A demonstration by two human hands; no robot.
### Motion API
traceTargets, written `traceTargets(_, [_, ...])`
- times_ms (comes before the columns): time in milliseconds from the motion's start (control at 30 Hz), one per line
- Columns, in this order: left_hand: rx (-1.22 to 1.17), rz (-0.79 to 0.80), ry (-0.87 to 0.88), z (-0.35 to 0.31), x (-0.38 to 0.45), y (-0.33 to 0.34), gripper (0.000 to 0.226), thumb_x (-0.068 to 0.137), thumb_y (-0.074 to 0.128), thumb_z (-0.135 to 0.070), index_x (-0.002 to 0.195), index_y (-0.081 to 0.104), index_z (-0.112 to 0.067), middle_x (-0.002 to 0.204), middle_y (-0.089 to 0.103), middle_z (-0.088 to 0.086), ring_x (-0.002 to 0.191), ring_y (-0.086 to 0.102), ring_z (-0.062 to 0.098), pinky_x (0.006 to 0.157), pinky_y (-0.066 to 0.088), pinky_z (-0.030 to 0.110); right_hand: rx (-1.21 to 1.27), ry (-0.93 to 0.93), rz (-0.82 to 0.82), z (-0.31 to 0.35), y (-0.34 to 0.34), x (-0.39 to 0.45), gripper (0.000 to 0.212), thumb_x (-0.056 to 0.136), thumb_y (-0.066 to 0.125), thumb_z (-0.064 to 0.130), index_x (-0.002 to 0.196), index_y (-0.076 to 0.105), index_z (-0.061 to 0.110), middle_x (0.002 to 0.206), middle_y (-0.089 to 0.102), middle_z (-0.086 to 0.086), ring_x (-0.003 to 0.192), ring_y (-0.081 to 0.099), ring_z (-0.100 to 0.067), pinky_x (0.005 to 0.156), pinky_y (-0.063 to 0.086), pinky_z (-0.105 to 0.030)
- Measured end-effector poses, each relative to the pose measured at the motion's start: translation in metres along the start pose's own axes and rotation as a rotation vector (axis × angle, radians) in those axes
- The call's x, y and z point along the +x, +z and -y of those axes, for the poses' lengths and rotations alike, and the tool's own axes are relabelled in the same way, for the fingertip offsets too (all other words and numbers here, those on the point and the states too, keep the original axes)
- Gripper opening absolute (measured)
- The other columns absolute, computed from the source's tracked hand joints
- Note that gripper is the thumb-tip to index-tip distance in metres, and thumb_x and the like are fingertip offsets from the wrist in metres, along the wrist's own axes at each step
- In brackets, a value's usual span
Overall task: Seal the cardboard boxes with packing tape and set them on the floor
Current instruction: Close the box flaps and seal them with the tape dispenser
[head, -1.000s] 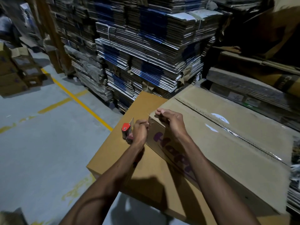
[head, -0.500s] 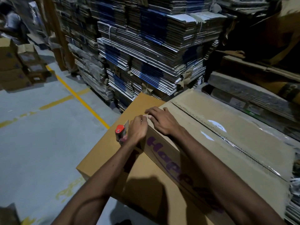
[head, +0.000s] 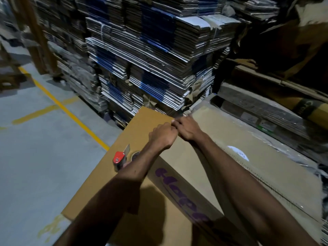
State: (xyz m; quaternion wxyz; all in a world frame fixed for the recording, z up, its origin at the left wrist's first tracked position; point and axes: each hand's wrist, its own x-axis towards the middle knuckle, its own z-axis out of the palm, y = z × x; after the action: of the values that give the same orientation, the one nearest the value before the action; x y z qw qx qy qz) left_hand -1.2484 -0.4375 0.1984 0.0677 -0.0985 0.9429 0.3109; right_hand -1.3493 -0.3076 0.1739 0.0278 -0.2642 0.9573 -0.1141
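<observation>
Concrete floor (head: 35, 157) with yellow lines lay leftmost. Next, a red tape dispenser (head: 122, 159) rested on a lower cardboard box (head: 142, 125). Beside it the left hand (head: 162, 137), fingers curled, and the right hand (head: 188, 127) met at the far corner of the taped box (head: 239, 174); whether they pinched anything was unclear.

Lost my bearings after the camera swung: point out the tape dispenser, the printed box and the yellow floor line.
tape dispenser (head: 119, 158), head view, on its red body.
printed box (head: 188, 174), head view, on its side panel above the purple lettering.
yellow floor line (head: 71, 112), head view, mid-stripe on the grey floor.
</observation>
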Motion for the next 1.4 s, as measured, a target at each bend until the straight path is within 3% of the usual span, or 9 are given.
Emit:
traceTargets(133, [0.065,-0.002,0.089,-0.020,0.015,0.018,0.050,0.110,0.026,-0.044,0.133,0.056,-0.011,0.137,0.058,0.019,0.124,0.055,0.039,0.101,0.041,0.048,0.065,-0.009,-0.032,-0.032,-0.015,-0.002,0.044,0.104,0.035,0.048,0.078,0.058,0.022,0.085,0.064,-0.003,0.089,0.061,-0.029,0.074,0.041,-0.037])
traceTargets(267, [0.149,-0.016,0.136,-0.015,0.027,0.028,0.057,0.110,0.026,-0.052,0.130,0.056,-0.008,0.134,0.060,0.020,0.123,0.056,0.040,0.099,0.040,0.047,-0.038,0.089,-0.070,-0.052,-0.031,0.015,0.057,0.104,0.033,0.051,0.093,0.073,0.013,0.097,0.069,-0.014,0.096,0.064,-0.032,0.082,0.049,-0.041])
traceTargets(367, [0.147,-0.031,0.148,-0.007,0.032,0.031,0.054,0.109,0.028,-0.052,0.131,0.055,-0.011,0.130,0.063,0.020,0.119,0.058,0.040,0.095,0.042,0.047,-0.056,-0.023,-0.019,-0.042,-0.018,0.018,0.059,0.105,0.033,0.051,0.092,0.078,0.016,0.088,0.073,-0.010,0.091,0.065,-0.027,0.095,0.043,-0.042])
traceTargets(533, [0.146,-0.040,0.160,-0.002,0.038,0.034,0.057,0.109,0.026,-0.054,0.139,0.051,-0.013,0.127,0.064,0.019,0.116,0.060,0.040,0.094,0.045,0.048,-0.033,-0.110,0.053,-0.050,-0.024,0.013,0.055,0.107,0.033,0.057,0.085,0.067,0.020,0.083,0.068,-0.002,0.080,0.062,-0.020,0.066,0.042,-0.035])
traceTargets(700, [0.153,-0.043,0.173,-0.007,0.034,0.032,0.058,0.109,0.024,-0.057,0.128,0.055,-0.012,0.117,0.066,0.019,0.108,0.061,0.039,0.084,0.042,0.044,-0.101,0.069,-0.001,-0.105,-0.041,0.043,0.073,0.097,0.023,0.071,0.093,0.074,0.019,0.100,0.072,-0.009,0.095,0.066,-0.028,0.075,0.043,-0.035])
traceTargets(900, [0.146,-0.048,0.138,-0.009,0.033,0.033,0.056,0.109,0.025,-0.059,0.114,0.056,-0.012,0.108,0.066,0.019,0.102,0.061,0.040,0.079,0.039,0.042,0.053,0.227,-0.020,-0.137,-0.040,0.063,0.069,0.088,0.036,0.066,0.108,0.079,0.016,0.118,0.074,-0.016,0.106,0.067,-0.035,0.088,0.054,-0.040])
traceTargets(1133, [0.131,-0.059,0.109,-0.007,0.037,0.037,0.056,0.107,0.024,-0.064,0.106,0.057,-0.018,0.104,0.066,0.014,0.099,0.061,0.037,0.081,0.043,0.042,0.225,0.514,0.102,-0.166,-0.035,0.086,0.081,0.088,0.047,0.073,0.138,0.061,0.010,0.144,0.059,-0.021,0.124,0.059,-0.038,0.100,0.046,-0.042])
traceTargets(1233, [0.134,-0.047,0.084,-0.008,0.039,0.038,0.054,0.106,0.023,-0.065,0.094,0.053,-0.022,0.095,0.062,0.009,0.093,0.059,0.033,0.083,0.044,0.043,0.004,0.543,0.017,-0.148,-0.036,0.081,0.080,0.101,0.029,0.071,0.149,0.052,0.011,0.154,0.051,-0.020,0.137,0.050,-0.040,0.111,0.040,-0.049])
traceTargets(1400, [0.138,-0.041,0.071,-0.009,0.042,0.039,0.060,0.106,0.020,-0.065,0.102,0.060,-0.020,0.103,0.067,0.010,0.095,0.059,0.031,0.085,0.045,0.043,-0.091,0.423,-0.019,-0.135,-0.041,0.067,0.073,0.107,0.023,0.062,0.136,0.061,0.006,0.140,0.059,-0.026,0.126,0.056,-0.043,0.105,0.044,-0.054])
